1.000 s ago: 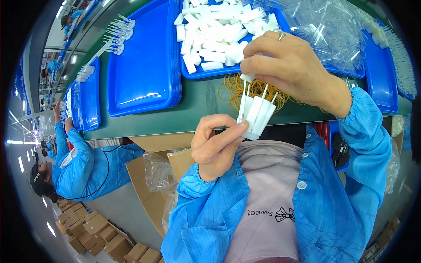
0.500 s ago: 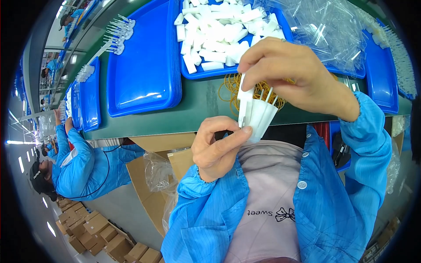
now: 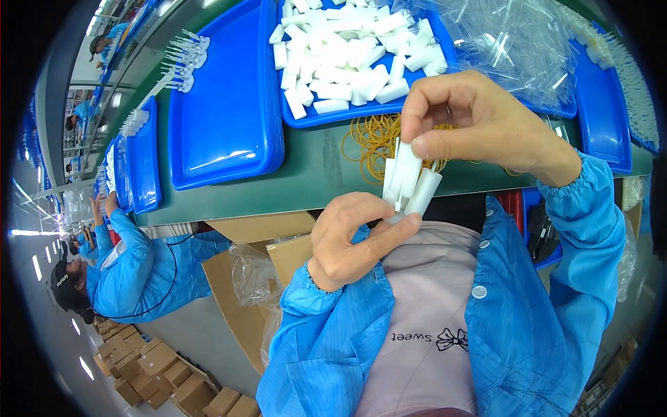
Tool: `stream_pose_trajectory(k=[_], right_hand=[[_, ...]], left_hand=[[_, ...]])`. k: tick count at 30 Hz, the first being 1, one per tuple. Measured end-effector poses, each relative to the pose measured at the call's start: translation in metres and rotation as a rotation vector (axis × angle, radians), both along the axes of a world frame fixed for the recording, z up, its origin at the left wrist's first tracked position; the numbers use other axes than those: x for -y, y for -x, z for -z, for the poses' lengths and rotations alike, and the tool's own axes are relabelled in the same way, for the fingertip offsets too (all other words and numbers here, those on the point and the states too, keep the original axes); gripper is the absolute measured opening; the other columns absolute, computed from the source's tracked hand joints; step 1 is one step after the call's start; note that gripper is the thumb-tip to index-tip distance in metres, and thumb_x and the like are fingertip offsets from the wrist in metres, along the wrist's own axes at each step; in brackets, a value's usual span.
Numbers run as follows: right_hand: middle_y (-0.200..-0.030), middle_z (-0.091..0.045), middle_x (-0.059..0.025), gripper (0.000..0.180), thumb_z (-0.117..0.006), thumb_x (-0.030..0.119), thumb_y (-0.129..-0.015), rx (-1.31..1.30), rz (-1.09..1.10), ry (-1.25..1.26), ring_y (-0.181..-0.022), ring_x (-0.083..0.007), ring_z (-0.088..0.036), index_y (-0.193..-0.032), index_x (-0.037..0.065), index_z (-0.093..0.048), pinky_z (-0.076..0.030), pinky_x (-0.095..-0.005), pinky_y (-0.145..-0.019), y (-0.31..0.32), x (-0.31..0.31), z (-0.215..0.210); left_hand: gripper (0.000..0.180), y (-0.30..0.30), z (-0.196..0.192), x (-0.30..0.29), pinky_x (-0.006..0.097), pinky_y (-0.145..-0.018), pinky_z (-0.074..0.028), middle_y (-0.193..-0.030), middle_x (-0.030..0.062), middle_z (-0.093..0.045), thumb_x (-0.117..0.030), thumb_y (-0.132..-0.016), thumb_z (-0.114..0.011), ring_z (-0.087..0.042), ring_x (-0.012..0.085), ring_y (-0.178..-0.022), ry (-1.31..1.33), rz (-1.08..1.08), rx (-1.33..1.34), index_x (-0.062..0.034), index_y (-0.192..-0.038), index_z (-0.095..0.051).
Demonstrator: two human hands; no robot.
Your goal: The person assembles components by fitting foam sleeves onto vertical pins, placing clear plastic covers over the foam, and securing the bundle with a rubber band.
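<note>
1. The left hand [image 3: 358, 240] is closed to a pinch, thumb and fingertips gripping the lower end of a fan-shaped cluster of smooth white blocks with thin pale pegs [image 3: 426, 190]. Holding it this low probably steadies the cluster while leaving its upper ends within reach; the fingers hide most of its base.

2. The right hand [image 3: 483, 128] is nearly closed, thumb and forefinger pinching the upper end of one long, narrow white block [image 3: 409, 169]. Its lower part stands among the cluster's other pieces; whether it is seated on a peg I cannot tell. The grip at the top seems chosen to keep the fingers out of the crowded lower end.

3. Both hands and the cluster are in front of the person's body, above the near edge of the green tabletop [image 3: 313, 170], perhaps so the work stays close to the eyes.

4. Just beyond lies a loose tangle of thin yellow rubber bands [image 3: 368, 141]. Behind it, a shallow blue plastic tray [image 3: 299, 123] keeps a heap of loose white blocks [image 3: 340, 69] together, conveniently near the right hand.

5. To the left is a stack of blue trays [image 3: 222, 128], probably nested to save room; clear plastic sleeves [image 3: 511, 52] are piled at the upper right.
</note>
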State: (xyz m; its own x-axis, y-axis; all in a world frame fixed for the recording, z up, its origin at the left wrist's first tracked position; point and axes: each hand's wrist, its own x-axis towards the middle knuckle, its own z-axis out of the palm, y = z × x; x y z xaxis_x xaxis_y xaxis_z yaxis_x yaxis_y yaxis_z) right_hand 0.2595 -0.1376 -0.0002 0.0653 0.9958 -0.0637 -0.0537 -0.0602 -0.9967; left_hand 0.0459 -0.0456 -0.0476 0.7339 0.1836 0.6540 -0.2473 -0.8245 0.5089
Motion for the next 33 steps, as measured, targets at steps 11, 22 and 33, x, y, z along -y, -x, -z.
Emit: stream_pose_trajectory(k=[11,22,33], right_hand=[[-0.088,-0.06,-0.0025,0.017,-0.06,-0.001,-0.076,0.218,0.011,-0.117,-0.076,-0.01,-0.055,-0.093,0.002,-0.061,-0.046,-0.0241,-0.069,0.021,0.014,-0.007],[-0.093,-0.056,-0.008,0.03,-0.065,0.008,-0.073,0.626,0.334,-0.456,-0.084,-0.0276,-0.054,-0.103,0.008,-0.059,-0.045,-0.0392,-0.073,0.044,0.052,-0.006],[-0.099,-0.061,-0.015,0.032,-0.062,0.002,-0.078,1.287,1.094,0.154,-0.093,-0.0319,-0.058,-0.109,0.003,-0.057,-0.047,-0.0369,-0.078,-0.03,0.184,0.067]], left_hand=[[0.056,0.0,0.012,0.014,0.03,-0.071,-0.051,-0.107,0.0102,-0.048,-0.01,-0.056,-0.087,-0.058,0.0225,-0.088,0.229,-0.148,0.189,-0.0096,-0.105,-0.06],[0.075,-0.012,0.01,0.029,0.034,-0.089,-0.046,-0.122,0.0138,-0.053,-0.026,-0.07,-0.08,-0.056,0.0223,-0.105,1.191,0.082,-0.291,0.0027,-0.128,-0.042],[0.091,-0.019,0.01,0.016,0.033,-0.076,-0.051,-0.104,0.0126,-0.058,-0.045,-0.071,-0.077,-0.06,0.0216,-0.091,1.45,0.136,-0.176,0.0047,-0.133,-0.033]])
